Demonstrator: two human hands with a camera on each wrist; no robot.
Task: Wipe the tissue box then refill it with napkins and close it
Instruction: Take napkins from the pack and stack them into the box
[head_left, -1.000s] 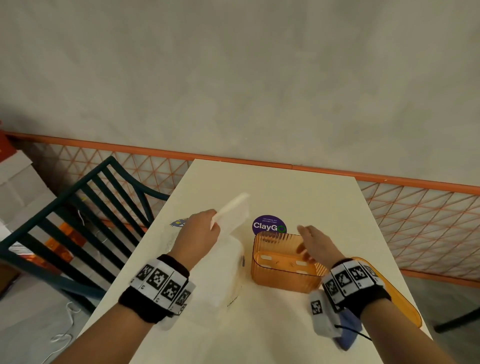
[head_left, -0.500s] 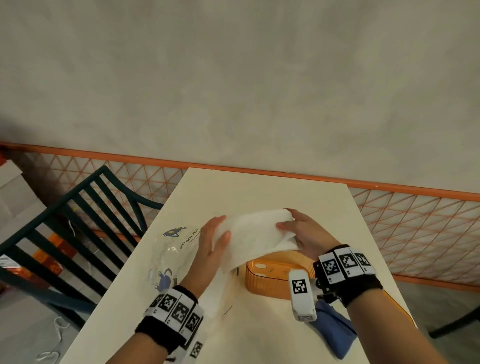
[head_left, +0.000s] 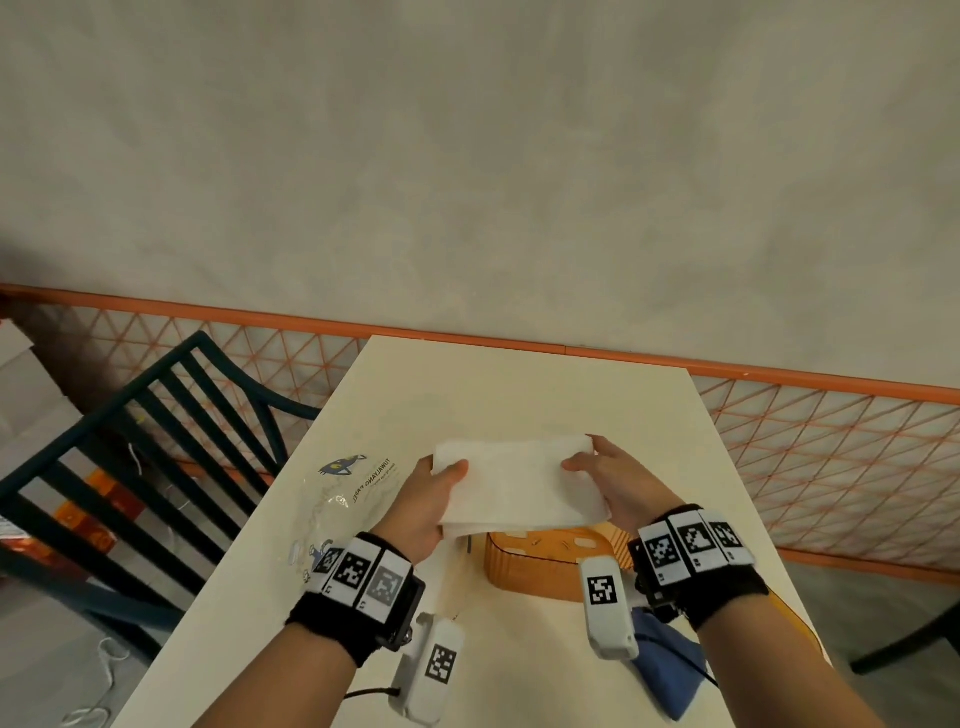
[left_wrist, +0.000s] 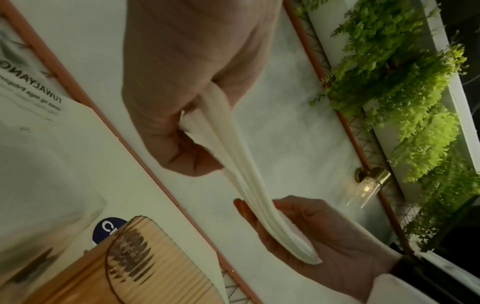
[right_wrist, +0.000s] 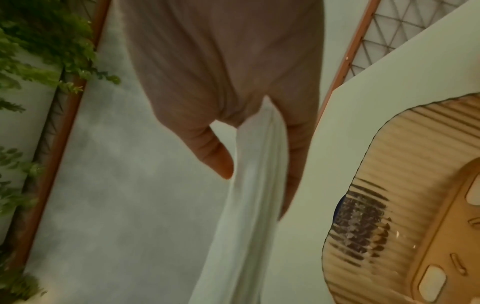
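Both hands hold a white stack of napkins (head_left: 519, 483) flat above the open orange tissue box (head_left: 540, 564). My left hand (head_left: 441, 483) pinches the stack's left end, thumb on top. At the right end my right hand (head_left: 587, 462) grips it the same way. The left wrist view shows the napkins (left_wrist: 241, 181) edge-on, running from my left hand (left_wrist: 192, 131) to my right hand (left_wrist: 306, 230), with the ribbed box (left_wrist: 135, 267) below. In the right wrist view the napkins (right_wrist: 249, 197) hang between thumb and fingers (right_wrist: 218, 156) beside the box (right_wrist: 405, 236).
A clear plastic napkin wrapper (head_left: 337, 499) lies on the white table (head_left: 519, 384) at the left. The orange lid (head_left: 795, 623) and a blue cloth (head_left: 670, 670) lie at the right, under my right forearm. A dark green chair (head_left: 140, 447) stands left of the table.
My left hand carried the napkins from the wrapper over to the box. My right hand left the box rim and took the stack's other end, and the stack now lies level between both hands.
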